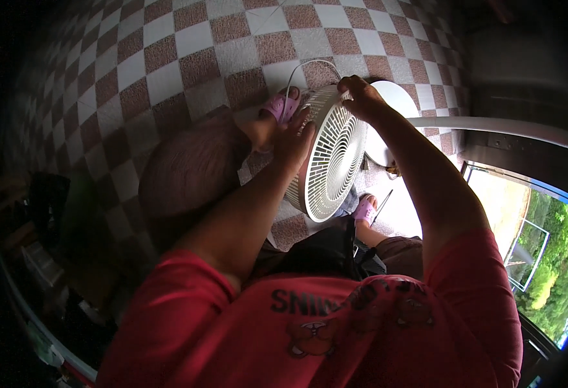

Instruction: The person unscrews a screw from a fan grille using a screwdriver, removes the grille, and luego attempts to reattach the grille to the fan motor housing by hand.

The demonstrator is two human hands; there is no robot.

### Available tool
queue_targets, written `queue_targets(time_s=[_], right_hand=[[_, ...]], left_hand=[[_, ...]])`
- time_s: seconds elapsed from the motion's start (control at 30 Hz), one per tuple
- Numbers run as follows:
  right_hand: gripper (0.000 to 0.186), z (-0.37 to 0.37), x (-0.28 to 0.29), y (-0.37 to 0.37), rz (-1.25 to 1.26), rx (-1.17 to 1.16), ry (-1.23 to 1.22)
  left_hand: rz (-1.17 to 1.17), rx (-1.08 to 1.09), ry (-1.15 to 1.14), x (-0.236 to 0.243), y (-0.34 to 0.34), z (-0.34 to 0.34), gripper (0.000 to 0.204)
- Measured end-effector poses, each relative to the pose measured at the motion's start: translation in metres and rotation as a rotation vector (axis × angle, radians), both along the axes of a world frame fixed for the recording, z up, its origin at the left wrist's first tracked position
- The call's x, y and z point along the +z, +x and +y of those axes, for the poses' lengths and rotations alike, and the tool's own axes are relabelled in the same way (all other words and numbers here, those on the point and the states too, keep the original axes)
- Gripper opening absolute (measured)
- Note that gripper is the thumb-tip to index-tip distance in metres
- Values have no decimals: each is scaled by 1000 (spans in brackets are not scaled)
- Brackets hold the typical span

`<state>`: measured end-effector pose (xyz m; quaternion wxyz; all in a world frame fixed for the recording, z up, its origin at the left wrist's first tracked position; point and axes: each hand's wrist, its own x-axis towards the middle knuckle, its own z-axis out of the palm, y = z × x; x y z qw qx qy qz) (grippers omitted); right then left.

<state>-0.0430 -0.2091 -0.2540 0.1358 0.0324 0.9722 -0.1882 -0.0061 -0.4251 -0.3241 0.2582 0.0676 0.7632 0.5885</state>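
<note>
A white round fan head (337, 161) stands on its edge between my legs, its slatted grille turned to the right. My left hand (292, 143) presses against its left side, fingers spread along the casing. The fingers of my right hand (361, 99) curl over the upper rim. Between them the two hands hold the fan head. A thin white cord (315, 61) loops up from behind it. Just right of it lies a white round disc (397, 103) that looks like a base, partly hidden by my right forearm. A long white pole (491, 123) runs off to the right.
The floor (200, 39) has brown and white checked tiles. My feet in pink clogs (281, 107) are on both sides of the fan head. A thin dark rod (383, 205) lies near my right foot. Bright daylight and greenery (555, 252) show through an opening at right.
</note>
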Motion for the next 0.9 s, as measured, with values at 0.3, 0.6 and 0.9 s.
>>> queue_targets(time_s=[0.3,0.6,0.9], right_hand=[[27,22,4,-20,-103,163,-111],[20,19,-2,-16,5,258,-146],[10,0,16,-23,-82,436,73]], left_hand=[[468,1,-85,-30,-2,12,47],[345,135,-1,-23,-7,19,42],[189,108,-185,-17,-15,19,45]])
